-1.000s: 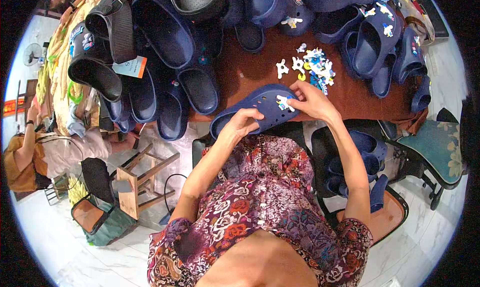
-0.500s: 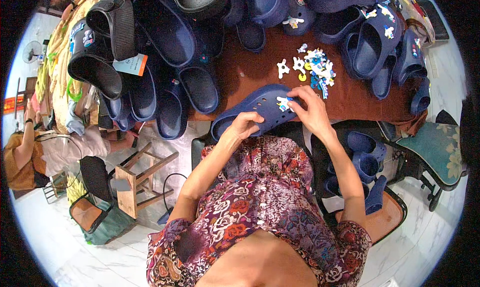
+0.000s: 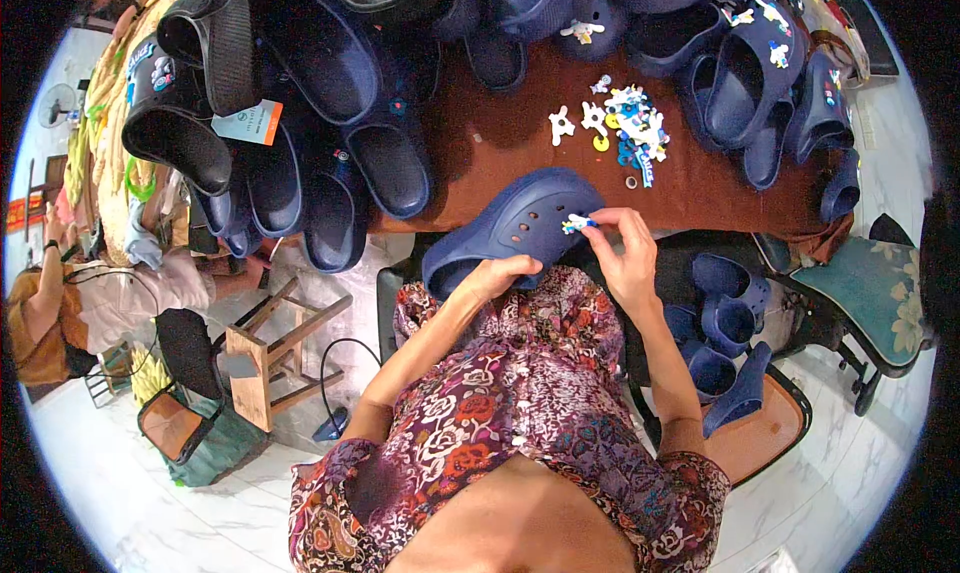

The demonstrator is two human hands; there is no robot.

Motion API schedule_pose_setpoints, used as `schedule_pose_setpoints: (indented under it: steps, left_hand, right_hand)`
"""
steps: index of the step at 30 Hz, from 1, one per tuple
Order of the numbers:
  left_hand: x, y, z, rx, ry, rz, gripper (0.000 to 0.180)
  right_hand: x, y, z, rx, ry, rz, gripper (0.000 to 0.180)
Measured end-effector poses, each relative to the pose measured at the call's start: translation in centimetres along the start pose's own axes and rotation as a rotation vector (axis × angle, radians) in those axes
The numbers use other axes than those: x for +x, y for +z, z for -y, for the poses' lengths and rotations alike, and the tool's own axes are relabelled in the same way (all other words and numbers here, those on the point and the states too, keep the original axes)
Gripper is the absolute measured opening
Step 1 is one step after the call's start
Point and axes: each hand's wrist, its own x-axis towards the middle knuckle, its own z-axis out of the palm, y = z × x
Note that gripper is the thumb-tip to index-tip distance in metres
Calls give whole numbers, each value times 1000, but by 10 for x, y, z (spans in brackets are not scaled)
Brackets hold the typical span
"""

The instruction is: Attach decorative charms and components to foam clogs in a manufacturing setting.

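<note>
A navy blue clog (image 3: 510,218) with round vent holes is held over my lap at the table's front edge. My left hand (image 3: 503,276) grips its near side, thumb on top and fingers out of sight underneath. Between the thumb and fingertips of my right hand (image 3: 628,253) is a small white shoe charm (image 3: 577,223) with blue and yellow parts. The charm is at the holes on the clog's toe; whether its stem sits in a hole cannot be seen. Beyond the clog, a pile of similar charms (image 3: 638,123) lies on the brown cloth (image 3: 480,153).
Black and navy clogs (image 3: 390,168) crowd the table's left and far side; several decorated clogs (image 3: 740,93) stand at the right. More clogs (image 3: 728,323) rest on a chair (image 3: 775,428) to my right. A wooden stool (image 3: 262,363) is at my left, and a person (image 3: 45,313) is farther left.
The clog has tilted and its toe has turned in my hands. My right hand has shifted slightly right and down, still pinching the charm. A small ring shows below the charm pile.
</note>
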Motion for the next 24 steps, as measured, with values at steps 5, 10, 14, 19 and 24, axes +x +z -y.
schedule_pose_setpoints:
  steps: [5, 10, 14, 19, 24]
  left_hand:
    - [-26, 23, -43, 694, -144, -11, 63]
    - [-33, 38, -53, 1176, -86, 81, 52]
    - [-30, 43, -58, 1354, -164, 192, 40]
    - [-34, 38, -46, 1255, 82, 154, 26]
    - [-37, 37, -42, 1166, 268, 127, 22]
  right_hand:
    - [-8, -9, 1, 99, 41, 39, 13]
    - [-12, -13, 2, 3, -194, 8, 11]
    - [-19, -12, 0, -56, -296, -48, 14]
    - [-23, -12, 0, -68, -324, -93, 15]
    - [-23, -14, 1, -65, -292, -128, 15]
